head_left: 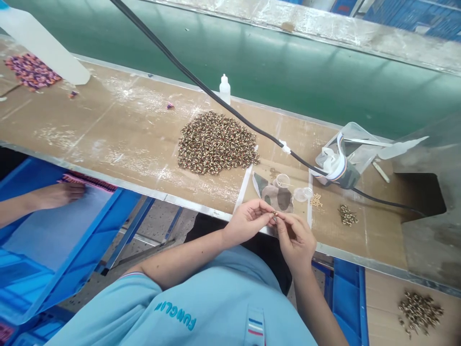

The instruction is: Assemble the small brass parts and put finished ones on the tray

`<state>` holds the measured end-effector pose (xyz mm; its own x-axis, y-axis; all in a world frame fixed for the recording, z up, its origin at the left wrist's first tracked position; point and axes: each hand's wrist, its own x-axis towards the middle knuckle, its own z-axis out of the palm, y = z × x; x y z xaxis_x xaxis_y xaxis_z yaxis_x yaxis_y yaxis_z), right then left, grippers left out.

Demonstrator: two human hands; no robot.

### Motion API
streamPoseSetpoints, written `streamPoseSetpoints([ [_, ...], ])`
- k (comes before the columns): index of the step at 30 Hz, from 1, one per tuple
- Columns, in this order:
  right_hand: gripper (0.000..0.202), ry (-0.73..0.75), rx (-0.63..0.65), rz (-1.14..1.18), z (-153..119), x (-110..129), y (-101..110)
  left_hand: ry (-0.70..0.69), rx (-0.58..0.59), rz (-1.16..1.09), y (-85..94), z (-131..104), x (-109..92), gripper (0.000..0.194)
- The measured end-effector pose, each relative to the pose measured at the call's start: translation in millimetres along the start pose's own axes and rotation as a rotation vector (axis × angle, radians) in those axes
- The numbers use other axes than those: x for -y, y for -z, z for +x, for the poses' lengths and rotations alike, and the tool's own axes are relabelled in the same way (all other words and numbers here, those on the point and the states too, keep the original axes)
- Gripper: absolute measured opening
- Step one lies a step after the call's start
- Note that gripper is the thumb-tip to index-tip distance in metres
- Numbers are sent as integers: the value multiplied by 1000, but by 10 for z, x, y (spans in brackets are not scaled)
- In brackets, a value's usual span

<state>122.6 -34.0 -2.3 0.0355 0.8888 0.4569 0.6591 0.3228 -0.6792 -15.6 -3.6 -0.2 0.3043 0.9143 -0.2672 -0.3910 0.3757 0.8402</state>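
Note:
My left hand (249,222) and my right hand (297,236) meet just above the table's near edge, their fingertips pinched together on a tiny brown-and-gold piece (274,214). Fingers hide most of it. Beyond them lies a camouflage cloth (271,192) with a small clear cup (283,180) on it. A round clear dish (303,193) is beside a little heap of pale bits (316,200), right of the cup. A big mound of similar brown-and-gold pieces (218,144) spreads behind my left hand. To the right sits a smaller pile of pieces (347,215).
A black cable (201,85) slants over the table (144,125). A white dropper bottle (224,89) stands behind the mound. At right is a plastic container (345,158). A co-worker's hand (66,193) reaches into a blue crate (108,226) on the left. More pieces (420,312) lie lower right.

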Motion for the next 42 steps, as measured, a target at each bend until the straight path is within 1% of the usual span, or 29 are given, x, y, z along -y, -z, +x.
streamPoseSetpoints([
  [4, 25, 62, -39, -39, -51, -17, -12, -31, 6, -2, -3, -10, 37, 24],
  [8, 39, 169, -78, -96, -89, -30, -14, -46, -3, 5, 0, -23, 68, 26],
  [12, 48, 285, -77, -172, -99, -47, -5, -67, 4, 34, 15, -28, 101, 27],
  [16, 50, 331, -44, -169, -76, -60, 19, -114, 28, 58, 39, -16, 135, 29],
  [19, 46, 311, -14, -153, -56, -55, 37, -137, 40, 61, 48, -10, 154, 29],
  [21, 39, 235, -22, -131, -51, -44, 39, -154, 46, 54, 49, -14, 167, 28],
  [24, 26, 76, -44, -90, -54, -25, 24, -189, 55, 65, 53, -26, 188, 27],
  [26, 20, 32, -50, -77, -56, -18, 11, -202, 65, 88, 59, -32, 195, 27],
  [28, 19, 50, -59, -76, -53, -17, 3, -196, 82, 98, 62, -35, 188, 28],
  [34, 25, 158, -70, -85, -40, -31, 12, -147, 124, 116, 50, -34, 116, 28],
  [37, 23, 172, -58, -91, -40, -30, 18, -133, 141, 132, 52, -33, 92, 27],
  [42, 14, 160, -60, -79, -25, -34, 25, -138, 171, 157, 74, -27, 83, 25],
])
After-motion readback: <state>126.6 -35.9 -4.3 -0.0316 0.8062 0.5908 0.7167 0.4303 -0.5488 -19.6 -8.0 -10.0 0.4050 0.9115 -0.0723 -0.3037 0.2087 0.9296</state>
